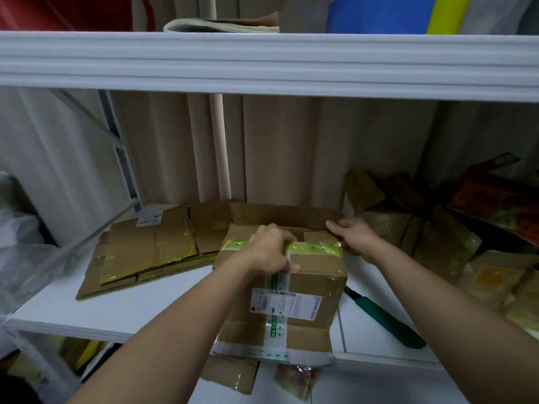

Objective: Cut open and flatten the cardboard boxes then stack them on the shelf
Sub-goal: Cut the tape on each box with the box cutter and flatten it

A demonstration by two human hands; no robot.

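Cardboard box (303,275) — both hands' grip

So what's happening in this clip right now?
A person is working on a taped cardboard box at the front edge of a white shelf. The left hand grips its near top edge, and the right hand holds the far right corner by the raised flap. Flattened boxes already lie stacked to the left. A green-handled knife rests on the shelf, untouched.
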